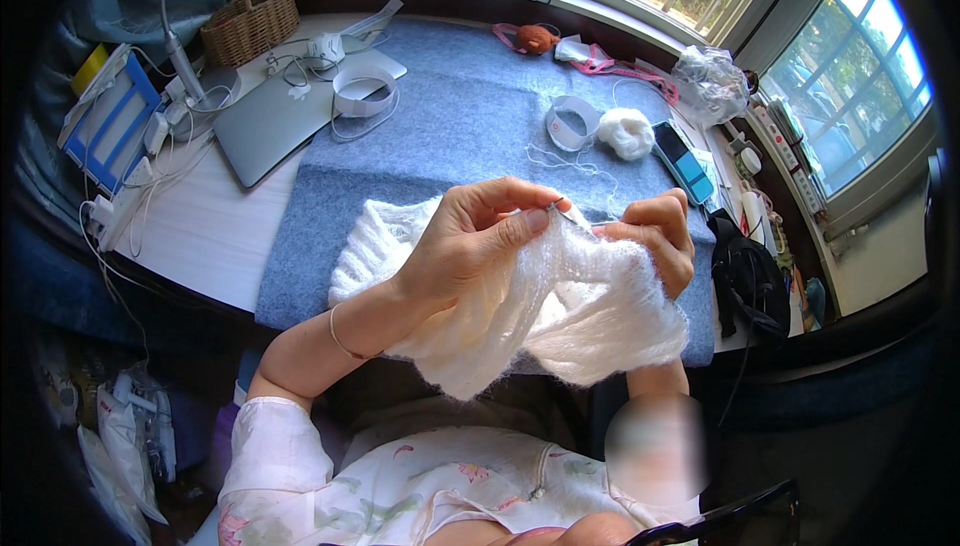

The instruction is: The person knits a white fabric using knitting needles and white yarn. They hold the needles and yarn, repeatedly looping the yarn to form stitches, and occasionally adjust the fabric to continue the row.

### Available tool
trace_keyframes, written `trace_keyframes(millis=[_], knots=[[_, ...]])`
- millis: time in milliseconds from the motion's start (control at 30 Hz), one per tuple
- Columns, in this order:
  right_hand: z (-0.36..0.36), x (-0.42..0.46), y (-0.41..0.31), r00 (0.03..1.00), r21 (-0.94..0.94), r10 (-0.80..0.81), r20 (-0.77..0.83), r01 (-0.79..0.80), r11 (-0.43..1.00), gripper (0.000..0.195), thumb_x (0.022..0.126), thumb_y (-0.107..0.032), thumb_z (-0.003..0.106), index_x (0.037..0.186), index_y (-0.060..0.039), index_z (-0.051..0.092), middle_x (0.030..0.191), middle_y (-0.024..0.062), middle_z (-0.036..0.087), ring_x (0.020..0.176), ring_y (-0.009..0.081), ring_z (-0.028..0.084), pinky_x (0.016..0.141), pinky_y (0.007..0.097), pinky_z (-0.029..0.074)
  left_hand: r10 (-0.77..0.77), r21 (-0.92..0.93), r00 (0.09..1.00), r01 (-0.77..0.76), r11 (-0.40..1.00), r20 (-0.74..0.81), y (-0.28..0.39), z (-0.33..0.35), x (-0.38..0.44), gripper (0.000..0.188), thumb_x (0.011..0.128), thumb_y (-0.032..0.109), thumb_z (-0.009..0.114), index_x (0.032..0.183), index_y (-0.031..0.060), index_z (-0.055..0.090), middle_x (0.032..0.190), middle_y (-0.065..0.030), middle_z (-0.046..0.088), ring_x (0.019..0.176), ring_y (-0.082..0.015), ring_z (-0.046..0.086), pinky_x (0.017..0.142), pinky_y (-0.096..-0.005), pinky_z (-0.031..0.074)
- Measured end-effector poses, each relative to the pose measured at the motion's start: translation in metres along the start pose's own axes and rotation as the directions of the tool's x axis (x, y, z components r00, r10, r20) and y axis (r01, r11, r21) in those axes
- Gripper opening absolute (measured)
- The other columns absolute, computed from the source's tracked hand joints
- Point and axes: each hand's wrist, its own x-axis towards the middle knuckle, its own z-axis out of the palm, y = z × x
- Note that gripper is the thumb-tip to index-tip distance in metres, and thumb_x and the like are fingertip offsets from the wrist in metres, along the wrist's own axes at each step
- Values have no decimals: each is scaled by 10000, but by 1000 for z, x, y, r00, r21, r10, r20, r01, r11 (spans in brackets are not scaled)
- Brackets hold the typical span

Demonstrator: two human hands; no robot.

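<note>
A fuzzy white knitted piece (480,343) hangs between my hands, part of it resting on the blue-grey felt mat (450,110). My left hand (480,234) pinches its upper edge between thumb and forefinger, where the slim metal tip of a needle (556,203) shows. On the other side, my right hand (656,234) grips the same edge with curled fingers; whether it also holds a needle is hidden. Loose white yarn (574,165) trails over the mat just beyond my hands. Farther back is a small white yarn ball (626,133).
Beside the yarn ball lie a white paper band (572,123) and a phone (682,163). A laptop (277,122), lamp (180,65) and wicker basket (251,24) occupy the left side. A pink measuring tape (637,73) lies at the back; a black bag (750,276) sits right.
</note>
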Motion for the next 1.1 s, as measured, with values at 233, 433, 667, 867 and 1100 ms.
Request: trace_keyframes(millis=[233,433,667,867,1100], knots=[[6,5,-2,996,-90,-60,62,65,994,292,570,-270,754,764,-84,640,714,39,510,670,186,453,624,315,365,45,80,998,-47,996,32,-11,3,-1,155,856,44,595,998,-2,637,977,-63,630,839,-113,602,717,-218,506],[14,7,8,926,190,-29,377,-47,981,488,606,-284,683,1005,-25,576,951,133,530,859,302,506,717,367,409,-21,220,996,2,975,87,-19,5,-1,140,869,36,568,985,-17,625,908,-27,607,791,-63,565,700,-202,480],[-9,4,-3,995,-48,-57,78,60,997,376,495,-372,740,784,-133,715,736,-6,525,678,144,435,618,283,321,-20,147,999,13,989,48,-6,-1,0,163,836,104,607,976,20,616,889,-55,637,803,-74,596,727,-200,488],[-4,1,-2,997,-54,-61,57,64,996,356,480,-356,722,767,-145,721,719,-22,514,670,127,425,651,284,291,-46,-59,999,46,997,14,-4,-5,2,175,828,119,630,975,25,615,866,-73,641,732,-84,617,662,-210,515],[1,6,-3,994,-185,-97,59,106,977,346,529,-352,719,786,-122,691,722,-13,505,654,142,432,665,302,297,13,55,993,-19,998,113,-8,1,4,134,838,83,626,959,26,630,900,-68,647,804,-85,605,746,-224,506]])
